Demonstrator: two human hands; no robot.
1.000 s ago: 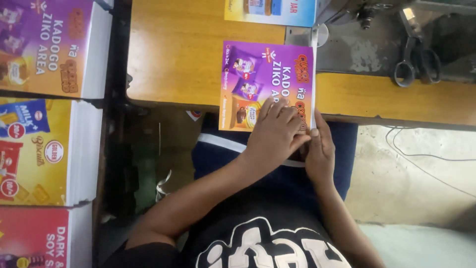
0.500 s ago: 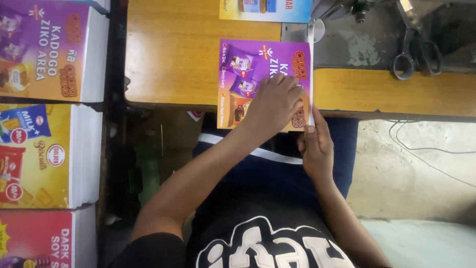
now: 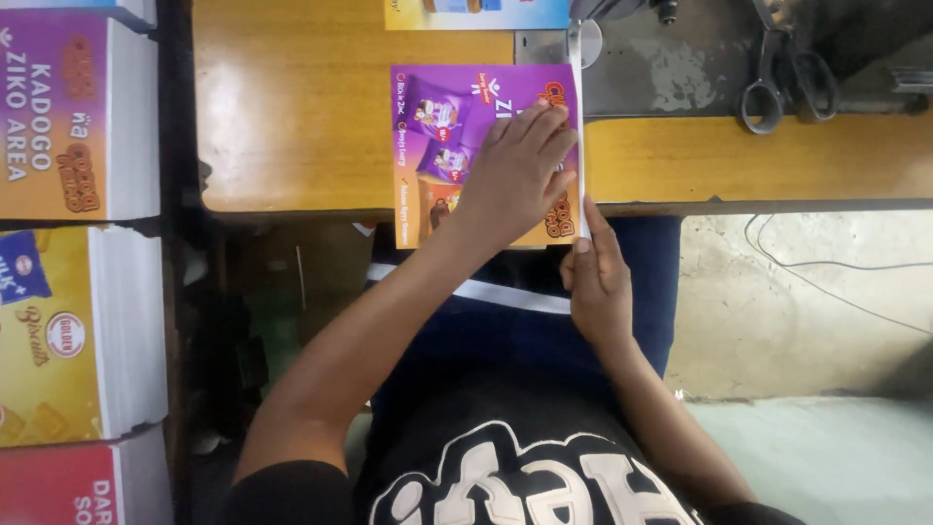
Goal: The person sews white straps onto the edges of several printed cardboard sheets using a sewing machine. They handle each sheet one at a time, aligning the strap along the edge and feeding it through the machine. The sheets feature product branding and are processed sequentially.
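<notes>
Now | purple leaflet [image 3: 437, 136] under flat, spread left hand [image 3: 520, 170] | right hand [image 3: 595, 282] pinching its near right edge

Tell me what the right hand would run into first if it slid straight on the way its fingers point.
The right hand points up along the purple printed sheet's white right edge; it would likely first meet the metal plate beyond the sheet's top, though depth is unclear.
</notes>
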